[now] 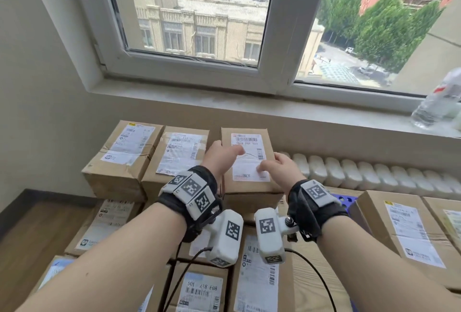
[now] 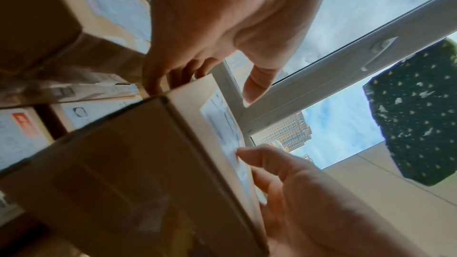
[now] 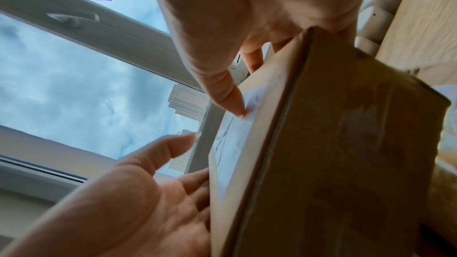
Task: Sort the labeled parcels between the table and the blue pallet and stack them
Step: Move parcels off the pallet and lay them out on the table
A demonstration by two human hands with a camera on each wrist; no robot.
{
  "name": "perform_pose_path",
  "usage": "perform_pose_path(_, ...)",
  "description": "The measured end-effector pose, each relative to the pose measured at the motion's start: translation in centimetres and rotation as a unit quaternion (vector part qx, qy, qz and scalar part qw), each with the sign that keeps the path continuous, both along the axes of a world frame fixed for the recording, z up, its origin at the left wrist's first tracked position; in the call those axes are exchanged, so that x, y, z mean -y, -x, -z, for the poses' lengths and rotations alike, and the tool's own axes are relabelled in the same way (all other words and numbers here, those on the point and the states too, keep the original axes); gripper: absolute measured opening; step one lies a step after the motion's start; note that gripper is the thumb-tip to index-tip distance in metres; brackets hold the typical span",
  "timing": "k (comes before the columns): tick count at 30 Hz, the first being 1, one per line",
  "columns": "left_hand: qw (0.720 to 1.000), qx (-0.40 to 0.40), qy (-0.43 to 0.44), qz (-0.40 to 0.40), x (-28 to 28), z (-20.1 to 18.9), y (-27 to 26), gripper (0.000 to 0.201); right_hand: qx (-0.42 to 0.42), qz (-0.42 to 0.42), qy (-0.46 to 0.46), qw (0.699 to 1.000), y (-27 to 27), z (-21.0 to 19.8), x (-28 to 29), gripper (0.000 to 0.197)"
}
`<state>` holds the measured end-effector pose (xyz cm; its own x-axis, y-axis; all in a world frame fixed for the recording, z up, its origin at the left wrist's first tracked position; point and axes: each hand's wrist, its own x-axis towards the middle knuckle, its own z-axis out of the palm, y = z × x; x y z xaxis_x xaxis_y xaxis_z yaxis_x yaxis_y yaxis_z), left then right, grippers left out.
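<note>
1. Two parcels stand at the left of the top row: one at 10 o'clock (image 1: 122,157), and just beside it a second (image 1: 174,159). Both lie label up, long axes running toward the window (image 1: 194,12).
2. The left hand (image 1: 219,155) lies at the left edge of the third parcel (image 1: 249,162). Its fingers go down into the gap beside the second parcel and its thumb (image 2: 254,85) hangs just above the label without touching. The hand is fairly wide and curls loosely round that edge.
3. The third parcel sits at 12 o'clock from both wrists, on top of the lower layer of boxes, long axis pointing away toward the window. It lies between the two hands, so neither is clearly nearer and a two-handed lift looks likely.
4. The right hand (image 1: 279,165) wraps the parcel's right edge, thumb tip (image 3: 237,108) pressing on the label, fingers going down the side.
5. At 3 o'clock another parcel (image 1: 404,227) lies lower, with a bit of the blue pallet (image 1: 345,200) showing beside it. A bottle (image 1: 441,102) stands on the sill.
</note>
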<state>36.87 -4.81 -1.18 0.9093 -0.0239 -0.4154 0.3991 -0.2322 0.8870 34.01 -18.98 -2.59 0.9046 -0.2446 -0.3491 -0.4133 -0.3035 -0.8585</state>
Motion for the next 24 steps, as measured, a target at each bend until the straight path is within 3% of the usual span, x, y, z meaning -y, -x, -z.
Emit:
perform_pose_path(5, 0.999, 0.028, 0.029, 0.005, 1.2, -1.9, 2.0, 0.046, 0.013, 0.014, -0.054, 0.998, 2.6, -1.9, 1.8, 0.018)
perform_pose_path(6, 0.999, 0.029, 0.034, 0.004, 1.6, -2.2, 2.4, 0.05, 0.021, 0.02, -0.059, 0.998, 3.2, -2.0, 2.3, 0.021)
perform_pose_path(11, 0.998, 0.022, 0.051, 0.006, 3.5, -3.6, 5.2, 0.058, 0.043, 0.057, -0.097, 0.993, 6.7, -2.2, 4.9, 0.068)
perform_pose_path(12, 0.998, 0.018, 0.054, 0.003, 4.0, -3.8, 5.9, 0.058, 0.043, 0.057, -0.105, 0.992, 7.6, -2.6, 5.3, 0.07)
perform_pose_path(15, 0.999, 0.025, 0.048, -0.009, 5.0, -4.1, 7.8, 0.058, 0.049, 0.048, -0.131, 0.989, 9.6, -3.2, 6.6, 0.056)
perform_pose_path(24, 0.996, 0.038, 0.033, -0.075, 5.7, -3.8, 13.7, 0.052, 0.061, 0.009, -0.183, 0.981, 13.9, -2.1, 8.5, 0.054)
